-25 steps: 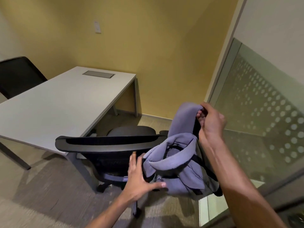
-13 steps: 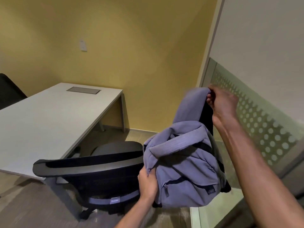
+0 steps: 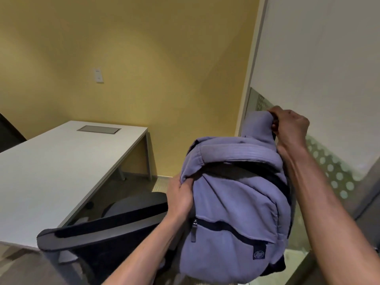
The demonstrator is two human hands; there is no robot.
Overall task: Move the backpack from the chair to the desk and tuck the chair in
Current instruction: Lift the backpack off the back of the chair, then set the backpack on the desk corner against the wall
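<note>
A purple-blue backpack [image 3: 232,204] hangs in the air to the right of the black office chair [image 3: 98,227], lifted clear of its seat. My right hand [image 3: 290,126] grips the strap at the backpack's top. My left hand [image 3: 181,197] clutches the fabric on its left side, just above the front zip pocket. The chair's backrest top faces me, and its seat points toward the white desk [image 3: 51,171], which stands at the left.
A grey cable hatch [image 3: 99,129] is set into the desk's far end. Another dark chair [image 3: 8,132] shows at the left edge. A yellow wall is behind, and a frosted glass partition [image 3: 333,167] stands close on the right.
Both hands have lifted the backpack up off the chair. My left hand went from open beside the bag to gripping its side. The view has tilted upward.
</note>
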